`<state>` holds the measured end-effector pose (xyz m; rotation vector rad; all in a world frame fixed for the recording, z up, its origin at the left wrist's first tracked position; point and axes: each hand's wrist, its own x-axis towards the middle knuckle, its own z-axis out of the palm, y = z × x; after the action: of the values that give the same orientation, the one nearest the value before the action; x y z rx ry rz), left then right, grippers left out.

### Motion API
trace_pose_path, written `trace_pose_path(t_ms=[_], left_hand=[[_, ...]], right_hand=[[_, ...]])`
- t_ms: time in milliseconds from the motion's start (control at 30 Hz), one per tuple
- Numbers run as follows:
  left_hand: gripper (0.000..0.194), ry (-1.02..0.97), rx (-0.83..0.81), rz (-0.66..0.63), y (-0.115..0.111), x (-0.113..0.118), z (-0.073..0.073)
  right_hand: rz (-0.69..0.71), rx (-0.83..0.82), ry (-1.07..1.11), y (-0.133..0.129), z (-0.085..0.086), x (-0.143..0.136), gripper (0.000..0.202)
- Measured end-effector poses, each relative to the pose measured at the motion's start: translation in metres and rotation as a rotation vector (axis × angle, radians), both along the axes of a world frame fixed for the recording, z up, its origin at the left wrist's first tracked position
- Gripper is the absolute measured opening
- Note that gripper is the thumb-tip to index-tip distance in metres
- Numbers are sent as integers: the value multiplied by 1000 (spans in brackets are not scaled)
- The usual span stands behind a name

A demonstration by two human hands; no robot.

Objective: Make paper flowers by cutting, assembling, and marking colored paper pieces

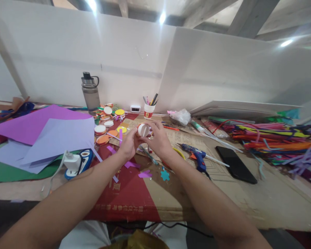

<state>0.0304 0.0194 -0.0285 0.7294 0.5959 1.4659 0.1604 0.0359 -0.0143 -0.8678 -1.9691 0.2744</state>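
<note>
Over the middle of the cardboard-covered table, both hands hold one small round white piece [143, 130] with an orange-red edge. My left hand [129, 142] grips it from the left, its fingers partly hidden behind the piece. From the right, my right hand [159, 139] curls its fingers around it. Purple paper strips [131, 164] and a teal flower-shaped cutout [165, 174] lie below the hands. Left of the hands sit orange discs [103, 139], a white disc [100, 129] and a yellow disc [121, 129].
Purple and lilac sheets [59, 138] and a blue power strip [85, 160] lie left. A bottle [91, 97] and a pen cup [149, 111] stand behind. Rightward are a blue glue gun [197, 155], a black phone [235, 164] and colourful pipe cleaners [269, 138].
</note>
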Motion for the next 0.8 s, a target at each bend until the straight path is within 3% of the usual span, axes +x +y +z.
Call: trace_pose_path(t_ms=[200, 333, 500, 600, 800], left_hand=[[26, -2, -98, 35, 1, -5, 0], [27, 73, -194, 91, 1, -6, -3], [17, 320, -174, 110, 4, -10, -10], [10, 484, -135, 171, 10, -16, -16], [13, 531, -138, 181, 19, -27, -22]], right_hand=[[6, -87, 76, -2, 4, 1, 50], [102, -377, 295, 4, 5, 3, 41], [402, -878, 650, 12, 5, 4, 44], [478, -1001, 721, 12, 6, 4, 46], [512, -1120, 745, 11, 8, 4, 49]])
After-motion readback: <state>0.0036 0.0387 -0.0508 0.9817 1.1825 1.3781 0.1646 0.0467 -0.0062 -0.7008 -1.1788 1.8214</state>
